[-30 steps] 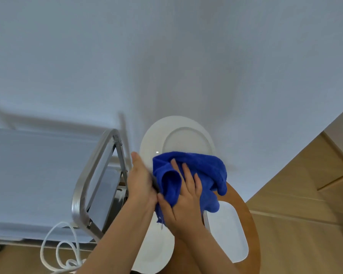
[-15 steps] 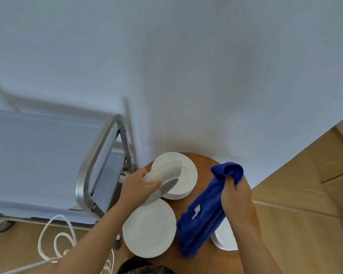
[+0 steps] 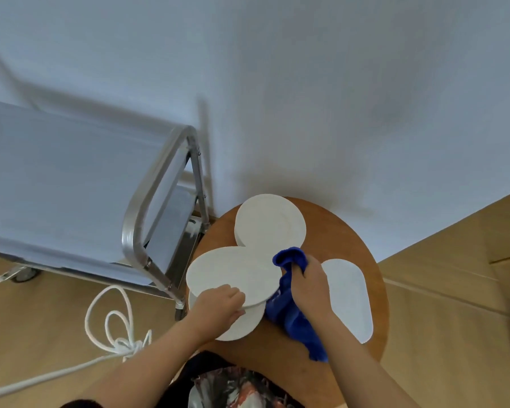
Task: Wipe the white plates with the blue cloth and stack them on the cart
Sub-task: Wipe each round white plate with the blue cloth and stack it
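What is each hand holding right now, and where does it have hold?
The left hand holds a round white plate by its near rim; the right hand grips the bunched blue cloth near its top.

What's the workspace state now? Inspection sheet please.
Surface: round wooden table by the wall.
Job's things: held plate above another plate; plate stack behind; oval plate to the right; blue cloth; cart top bare.
Clutter: nothing seen.
Grippers: left hand grips the held plate; right hand grips the cloth.
Cables: white cord looped on the floor.
Surroundings: white wall, wood floor.
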`<state>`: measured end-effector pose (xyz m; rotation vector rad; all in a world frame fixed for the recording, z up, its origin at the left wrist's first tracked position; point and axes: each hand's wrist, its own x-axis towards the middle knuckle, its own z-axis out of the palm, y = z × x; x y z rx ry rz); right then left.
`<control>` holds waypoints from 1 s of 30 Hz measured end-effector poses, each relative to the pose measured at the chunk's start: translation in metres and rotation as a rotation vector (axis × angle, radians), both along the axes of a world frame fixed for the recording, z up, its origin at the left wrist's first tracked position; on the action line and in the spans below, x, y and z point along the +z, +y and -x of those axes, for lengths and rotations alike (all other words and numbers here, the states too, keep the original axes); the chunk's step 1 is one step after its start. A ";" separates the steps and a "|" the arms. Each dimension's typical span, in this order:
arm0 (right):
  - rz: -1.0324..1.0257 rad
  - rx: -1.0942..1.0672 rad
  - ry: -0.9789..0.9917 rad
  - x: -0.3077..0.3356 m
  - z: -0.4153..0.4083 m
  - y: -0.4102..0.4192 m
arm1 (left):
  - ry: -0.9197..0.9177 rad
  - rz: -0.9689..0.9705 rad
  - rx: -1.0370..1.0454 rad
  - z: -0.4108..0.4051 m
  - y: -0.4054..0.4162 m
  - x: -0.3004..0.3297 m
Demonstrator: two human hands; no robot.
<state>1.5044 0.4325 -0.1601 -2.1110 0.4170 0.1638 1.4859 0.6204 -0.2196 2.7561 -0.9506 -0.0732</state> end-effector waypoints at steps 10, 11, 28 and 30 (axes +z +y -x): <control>0.076 0.039 0.056 -0.033 0.009 0.012 | 0.054 -0.011 -0.146 0.014 0.016 -0.029; 0.097 0.035 0.066 -0.036 0.008 0.014 | 0.061 -0.005 -0.147 0.015 0.018 -0.032; 0.201 0.043 0.273 -0.090 0.008 0.014 | 0.261 -0.228 -0.309 0.006 0.035 -0.106; 0.214 0.037 0.303 -0.094 0.007 0.013 | 0.233 -0.226 -0.326 0.006 0.039 -0.115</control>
